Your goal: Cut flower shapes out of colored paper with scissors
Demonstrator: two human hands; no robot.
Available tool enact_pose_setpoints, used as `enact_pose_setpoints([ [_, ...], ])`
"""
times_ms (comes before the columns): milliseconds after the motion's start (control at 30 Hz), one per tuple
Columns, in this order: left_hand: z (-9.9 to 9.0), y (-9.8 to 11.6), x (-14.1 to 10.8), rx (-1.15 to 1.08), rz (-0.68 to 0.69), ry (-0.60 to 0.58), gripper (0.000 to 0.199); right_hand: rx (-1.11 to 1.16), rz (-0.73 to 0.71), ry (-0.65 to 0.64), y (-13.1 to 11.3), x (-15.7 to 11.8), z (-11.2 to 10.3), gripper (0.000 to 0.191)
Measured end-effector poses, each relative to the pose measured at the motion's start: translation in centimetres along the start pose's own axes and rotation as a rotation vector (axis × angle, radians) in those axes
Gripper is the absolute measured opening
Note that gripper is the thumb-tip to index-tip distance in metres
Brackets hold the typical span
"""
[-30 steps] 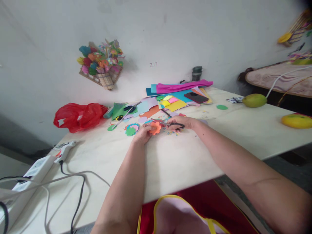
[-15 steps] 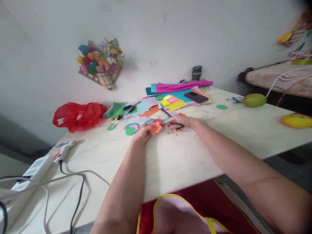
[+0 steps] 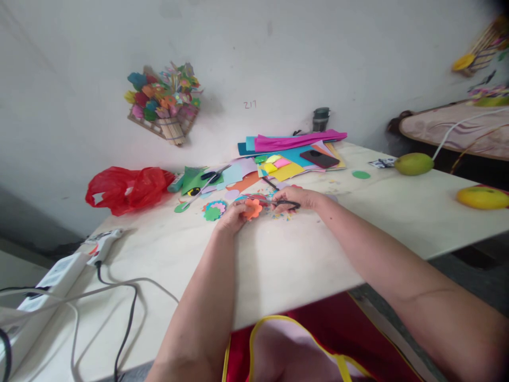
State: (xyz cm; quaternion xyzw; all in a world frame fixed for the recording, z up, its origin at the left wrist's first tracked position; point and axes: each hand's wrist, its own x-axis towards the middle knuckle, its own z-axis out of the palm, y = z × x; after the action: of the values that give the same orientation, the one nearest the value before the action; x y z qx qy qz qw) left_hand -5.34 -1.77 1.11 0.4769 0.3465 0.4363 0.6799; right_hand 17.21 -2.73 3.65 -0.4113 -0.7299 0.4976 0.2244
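Note:
My left hand (image 3: pixel 234 216) pinches an orange paper flower (image 3: pixel 253 210) by its left side, above the marble-patterned table. My right hand (image 3: pixel 297 198) is wrapped round the black handles of a pair of scissors (image 3: pixel 288 203). The blades point left and lie at the flower's upper edge; whether they are parted is too small to tell. Small paper scraps (image 3: pixel 284 216) are scattered under and around my right hand. Left of my left hand lies a group of scalloped paper flowers, with a green one (image 3: pixel 212 214) on top.
Coloured sheets (image 3: pixel 302 154) and a phone (image 3: pixel 320 158) lie at the back. A red plastic bag (image 3: pixel 129 188), second scissors (image 3: pixel 212 175) and a power strip (image 3: pixel 55 286) with cables are on the left. A green mango (image 3: pixel 414 164) and a yellow one (image 3: pixel 482 198) sit right.
The scissor blades have shifted slightly against the orange flower's upper edge. Both hands keep their holds in nearly the same place.

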Motion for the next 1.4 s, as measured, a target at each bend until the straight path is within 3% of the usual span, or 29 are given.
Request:
enact_pose_setpoints([
  [467,-0.4,-0.6,0.3,-0.06,0.064,0.013,0.015,0.073,0.063,0.084,-0.7,-0.3,0.5,0.018],
  [867,-0.2,-0.5,0.2,-0.1,0.076,0.031,0.016,0.075,-0.029,0.111,0.7,0.7,1.1,0.027],
  [1400,0.0,-0.4,0.1,-0.112,0.058,0.028,0.014,0.068,-0.041,0.137,1.2,1.4,1.5,0.03],
])
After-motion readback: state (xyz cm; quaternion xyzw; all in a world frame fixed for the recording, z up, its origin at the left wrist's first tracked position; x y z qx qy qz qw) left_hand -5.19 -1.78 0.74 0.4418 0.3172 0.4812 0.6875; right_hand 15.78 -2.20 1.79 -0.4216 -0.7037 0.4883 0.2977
